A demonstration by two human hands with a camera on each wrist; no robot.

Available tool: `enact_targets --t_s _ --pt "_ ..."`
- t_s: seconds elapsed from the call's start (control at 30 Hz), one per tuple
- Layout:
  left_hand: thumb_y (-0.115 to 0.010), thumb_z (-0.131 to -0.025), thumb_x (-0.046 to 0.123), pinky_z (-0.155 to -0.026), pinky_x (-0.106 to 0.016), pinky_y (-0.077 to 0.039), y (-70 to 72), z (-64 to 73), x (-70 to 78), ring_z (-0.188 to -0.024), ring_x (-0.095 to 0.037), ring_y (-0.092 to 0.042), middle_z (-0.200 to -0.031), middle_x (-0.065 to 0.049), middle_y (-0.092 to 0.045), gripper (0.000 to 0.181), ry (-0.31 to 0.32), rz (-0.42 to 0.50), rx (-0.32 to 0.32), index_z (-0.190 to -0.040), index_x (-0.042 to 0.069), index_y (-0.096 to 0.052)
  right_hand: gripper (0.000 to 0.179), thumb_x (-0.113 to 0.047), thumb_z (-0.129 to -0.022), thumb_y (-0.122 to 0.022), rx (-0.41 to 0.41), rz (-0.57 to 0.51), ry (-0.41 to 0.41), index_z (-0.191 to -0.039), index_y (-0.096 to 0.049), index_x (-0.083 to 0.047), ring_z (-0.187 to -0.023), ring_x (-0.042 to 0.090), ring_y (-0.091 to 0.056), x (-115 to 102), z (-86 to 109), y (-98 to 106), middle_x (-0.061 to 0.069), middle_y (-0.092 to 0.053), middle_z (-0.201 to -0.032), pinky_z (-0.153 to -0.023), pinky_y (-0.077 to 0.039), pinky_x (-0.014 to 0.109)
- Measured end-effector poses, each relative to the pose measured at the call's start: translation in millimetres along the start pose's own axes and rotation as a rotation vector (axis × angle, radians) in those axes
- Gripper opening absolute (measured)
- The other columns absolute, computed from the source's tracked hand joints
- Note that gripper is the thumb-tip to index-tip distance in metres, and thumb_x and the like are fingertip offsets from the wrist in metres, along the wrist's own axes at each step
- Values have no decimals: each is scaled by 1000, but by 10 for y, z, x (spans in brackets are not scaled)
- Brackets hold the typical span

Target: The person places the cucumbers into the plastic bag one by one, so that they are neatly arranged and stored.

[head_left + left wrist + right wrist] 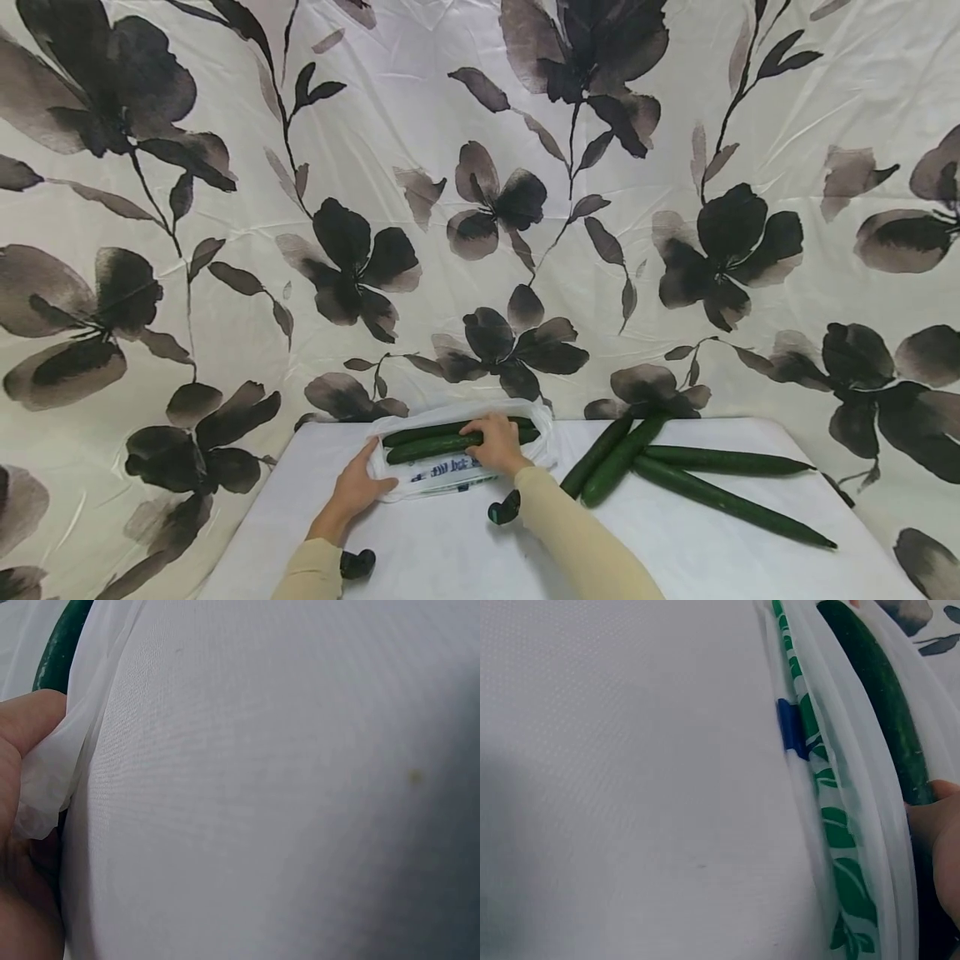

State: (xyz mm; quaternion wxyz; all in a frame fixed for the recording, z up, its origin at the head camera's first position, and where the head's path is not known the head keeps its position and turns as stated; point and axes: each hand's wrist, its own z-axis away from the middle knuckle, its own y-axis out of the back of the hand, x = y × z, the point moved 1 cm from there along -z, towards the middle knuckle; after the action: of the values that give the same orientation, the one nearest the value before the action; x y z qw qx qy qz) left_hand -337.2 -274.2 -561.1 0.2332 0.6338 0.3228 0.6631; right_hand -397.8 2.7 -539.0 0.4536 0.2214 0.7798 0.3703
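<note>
A white plastic bag (pixel 546 427) with blue and green print lies at the back of the table, its mouth spread. Inside it, side by side, are two long dark green cucumbers, a rear one (pixel 420 432) and a front one (pixel 427 449). At the bag's left end my left hand (pixel 354 485) holds the plastic edge, thumb over it in the left wrist view; its other fingers are mostly hidden. My right hand (pixel 497 444) reaches into the bag and grips the front cucumber near its right end, thumb against the cucumber (pixel 892 712) in the right wrist view.
Right of the bag, several loose cucumbers (pixel 735 502) lie on the white table (pixel 450 558), some crossing at their ends. Behind the table hangs a floral cloth (pixel 420 350). A dark wrist device (pixel 504 507) sits on the right wrist, another (pixel 357 564) on the left.
</note>
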Motion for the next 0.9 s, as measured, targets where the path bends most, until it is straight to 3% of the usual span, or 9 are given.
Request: enact_targets --t_s 0.27,0.63,0.9 --pt "-80 -77 21 -108 -63 -23 -4 -23 9 -137 -50 -24 -152 -28 -28 95 -15 -4 2 -152 1 -25 27 -21 -79 -81 7 27 -21 -105 -75 -26 -96 24 -51 4 -6 -7 -3 -56 -94 -82 -36 45" --pt "-80 -77 22 -108 -63 -23 -32 -37 -37 -137 -50 -24 -152 -27 -27 95 -22 -9 1 -152 1 -25 27 -24 -81 -79 1 26 -2 -107 -74 -28 -96 22 -49 53 15 -19 -2 -56 -98 -81 -35 42" --pt "-80 -76 22 -108 -62 -23 -3 -12 -20 -137 -50 -25 -152 -27 -28 96 -6 -2 9 -152 2 -26 20 -30 -82 -78 23 -72 -3 -100 -75 -24 -100 23 -52 80 6 -14 -3 -60 -99 -88 -36 46"
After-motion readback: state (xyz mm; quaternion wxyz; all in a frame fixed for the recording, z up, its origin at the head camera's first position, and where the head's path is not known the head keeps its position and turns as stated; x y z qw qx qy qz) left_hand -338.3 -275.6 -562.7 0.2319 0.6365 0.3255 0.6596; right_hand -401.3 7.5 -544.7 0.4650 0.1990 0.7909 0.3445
